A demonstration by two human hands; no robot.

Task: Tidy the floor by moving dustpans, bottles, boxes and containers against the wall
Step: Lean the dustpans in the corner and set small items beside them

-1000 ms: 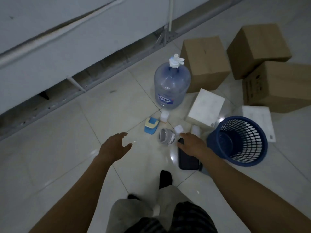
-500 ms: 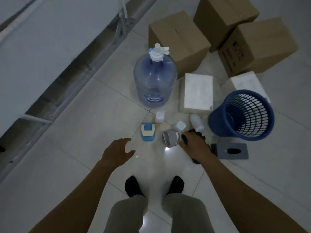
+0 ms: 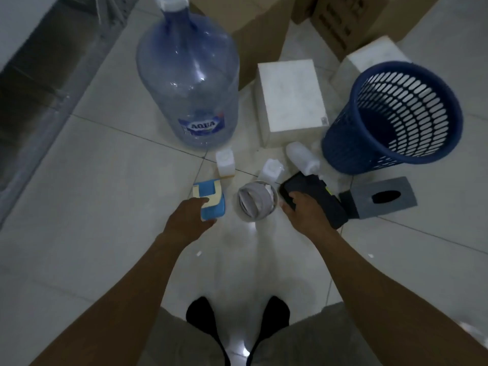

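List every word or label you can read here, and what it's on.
"AQUA": label low on the blue water jug.
Dark print on the cardboard box: too blurred to read.
Small sticker on the white box: too small to read.

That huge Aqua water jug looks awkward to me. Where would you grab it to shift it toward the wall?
Probably by the narrow neck just under the white cap, coming from straight above. The water jug stands upright with that neck on top, and its body is wide, round and smooth, too broad for fingers to wrap. A second hand flat against the side would likely steady it.
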